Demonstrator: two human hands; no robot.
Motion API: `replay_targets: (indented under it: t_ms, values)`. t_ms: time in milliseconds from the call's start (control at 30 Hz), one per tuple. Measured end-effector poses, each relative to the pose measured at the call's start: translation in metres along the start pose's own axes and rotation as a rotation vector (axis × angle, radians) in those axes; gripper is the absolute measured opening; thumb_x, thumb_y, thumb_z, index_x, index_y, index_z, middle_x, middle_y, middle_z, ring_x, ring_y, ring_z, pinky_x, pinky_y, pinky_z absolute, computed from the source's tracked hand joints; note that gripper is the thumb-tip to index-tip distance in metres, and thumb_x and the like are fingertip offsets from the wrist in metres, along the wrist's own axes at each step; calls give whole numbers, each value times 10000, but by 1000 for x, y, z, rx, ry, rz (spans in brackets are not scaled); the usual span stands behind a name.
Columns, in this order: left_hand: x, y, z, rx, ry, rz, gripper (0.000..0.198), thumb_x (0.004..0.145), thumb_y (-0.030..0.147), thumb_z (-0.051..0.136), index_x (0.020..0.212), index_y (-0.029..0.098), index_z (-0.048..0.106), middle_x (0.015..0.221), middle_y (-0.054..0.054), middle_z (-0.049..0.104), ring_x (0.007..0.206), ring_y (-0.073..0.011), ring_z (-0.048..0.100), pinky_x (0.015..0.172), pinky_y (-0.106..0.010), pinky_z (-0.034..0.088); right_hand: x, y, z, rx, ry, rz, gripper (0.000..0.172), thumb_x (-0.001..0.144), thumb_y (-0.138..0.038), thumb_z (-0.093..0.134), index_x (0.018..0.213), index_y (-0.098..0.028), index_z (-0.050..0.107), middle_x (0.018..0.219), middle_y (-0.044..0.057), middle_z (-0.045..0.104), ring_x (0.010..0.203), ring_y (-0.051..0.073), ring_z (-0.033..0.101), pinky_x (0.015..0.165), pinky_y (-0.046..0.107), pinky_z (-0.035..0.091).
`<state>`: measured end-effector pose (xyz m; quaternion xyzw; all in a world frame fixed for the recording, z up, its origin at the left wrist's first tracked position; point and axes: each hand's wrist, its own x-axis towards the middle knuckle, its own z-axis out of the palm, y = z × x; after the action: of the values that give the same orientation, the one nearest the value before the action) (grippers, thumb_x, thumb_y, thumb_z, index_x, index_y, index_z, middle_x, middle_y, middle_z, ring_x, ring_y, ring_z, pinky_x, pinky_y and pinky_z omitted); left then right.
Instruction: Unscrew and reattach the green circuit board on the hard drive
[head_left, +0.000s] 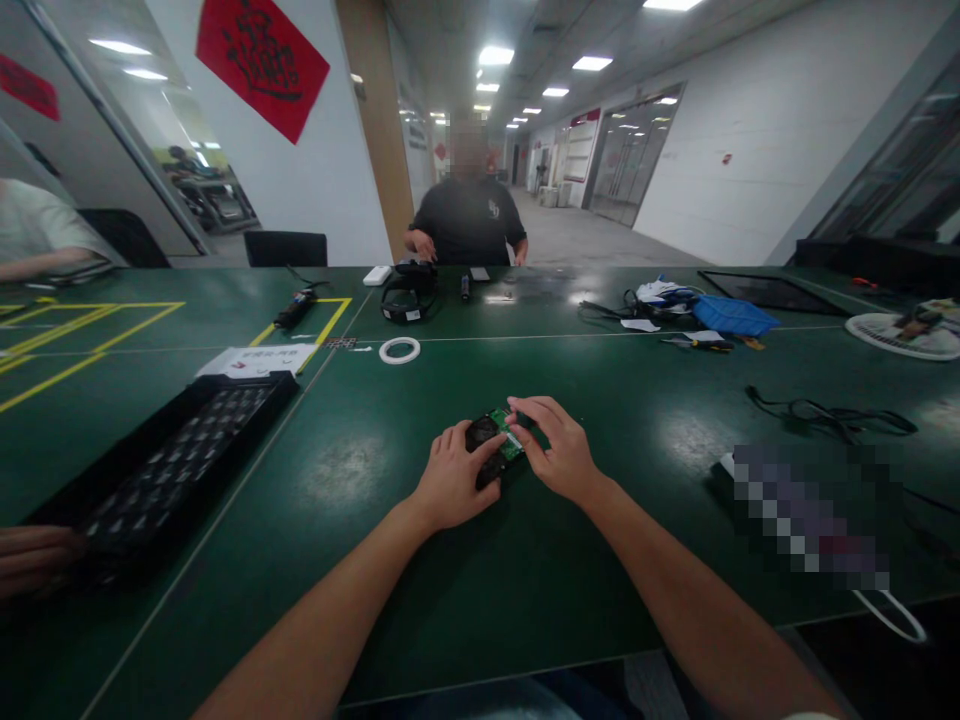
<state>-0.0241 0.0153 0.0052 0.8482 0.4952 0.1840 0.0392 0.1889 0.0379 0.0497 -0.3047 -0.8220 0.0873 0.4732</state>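
On the green table top directly in front of me lies a hard drive [487, 435], a small black slab with a green circuit board along its right side. My left hand [457, 475] grips its left and near sides, thumb toward me and fingers over the black part. At the board's far right, my right hand [556, 445] has thumb and index finger curled toward each other in a pinch. Whatever sits between those fingertips is too small and dark to make out. Parts of the drive are covered by my fingers.
A long black tray [279, 385] with rows of compartments lies left, another person's hand [37, 555] at its near end. A white ring [400, 350], headset [409, 300], blue bin [735, 315] and black cable [832, 415] lie around. A person [469, 220] sits opposite.
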Motion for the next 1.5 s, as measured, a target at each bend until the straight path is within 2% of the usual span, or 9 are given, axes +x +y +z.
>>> replay_targets:
  t_ms: [200, 467, 767, 867, 933, 1067, 1200, 1400, 1500]
  values:
    - [0, 2, -1, 11, 2, 11, 606, 809, 419, 678, 1393, 339, 537, 1478, -130, 352, 1329, -401, 369, 1046, -582, 361, -5, -6, 11, -63, -110, -61, 479, 992, -188, 512, 1458, -295, 488, 1237, 94, 604, 1122, 203, 608, 964, 376, 561]
    - [-1, 0, 2, 15, -1, 28, 491, 835, 400, 638, 1308, 285, 584, 1398, -138, 433, 1336, -397, 366, 1054, -581, 366, -6, -11, 16, -107, -166, -99, 481, 1002, -213, 485, 1470, -318, 474, 1240, 80, 610, 1133, 193, 611, 964, 341, 563]
    - [-1, -2, 7, -2, 12, -3, 657, 816, 402, 660, 1451, 367, 495, 1466, -124, 366, 1327, -406, 370, 1046, -593, 359, -4, -1, 4, -138, 36, 37, 568, 988, -219, 474, 1537, -307, 359, 1313, 95, 561, 1195, 209, 588, 1039, 383, 529]
    - [-1, -2, 6, -1, 3, -7, 670, 821, 403, 660, 1466, 375, 479, 1468, -122, 360, 1333, -404, 360, 1044, -587, 360, -2, 5, 0, -151, 108, 81, 537, 981, -223, 499, 1503, -311, 404, 1310, 91, 568, 1183, 212, 592, 1041, 395, 526]
    - [-1, -2, 5, 2, -4, -7, 671, 826, 403, 659, 1470, 380, 471, 1465, -124, 357, 1334, -403, 358, 1043, -587, 359, -2, 8, -2, -171, 138, 129, 491, 969, -266, 552, 1451, -315, 472, 1229, 84, 591, 1077, 206, 624, 959, 383, 565]
    - [0, -1, 3, 3, -1, -5, 682, 824, 394, 667, 1475, 380, 464, 1477, -124, 338, 1333, -398, 357, 1050, -583, 355, -2, 11, -5, -187, 167, 177, 476, 946, -309, 595, 1416, -301, 522, 1127, 79, 585, 897, 183, 631, 834, 359, 590]
    - [0, 0, 2, -3, 0, -5, 683, 816, 391, 677, 1468, 385, 472, 1478, -117, 341, 1329, -395, 362, 1055, -580, 357, -1, 13, -6, -152, 171, 166, 537, 963, -242, 523, 1490, -298, 436, 1249, 97, 584, 1044, 213, 630, 941, 399, 562]
    - [0, -1, 4, -15, 2, -9, 671, 834, 393, 652, 1478, 388, 463, 1470, -122, 354, 1335, -402, 365, 1059, -590, 352, -3, 19, -5, -201, 216, 193, 510, 938, -311, 608, 1438, -328, 505, 1133, 74, 580, 957, 197, 631, 878, 378, 586]
    - [-1, -2, 5, -12, 8, -7, 665, 837, 397, 645, 1477, 388, 465, 1467, -121, 363, 1335, -402, 366, 1063, -588, 350, -4, 19, -4, -154, 198, 180, 517, 965, -261, 538, 1472, -309, 450, 1256, 95, 565, 1054, 206, 639, 943, 396, 574]
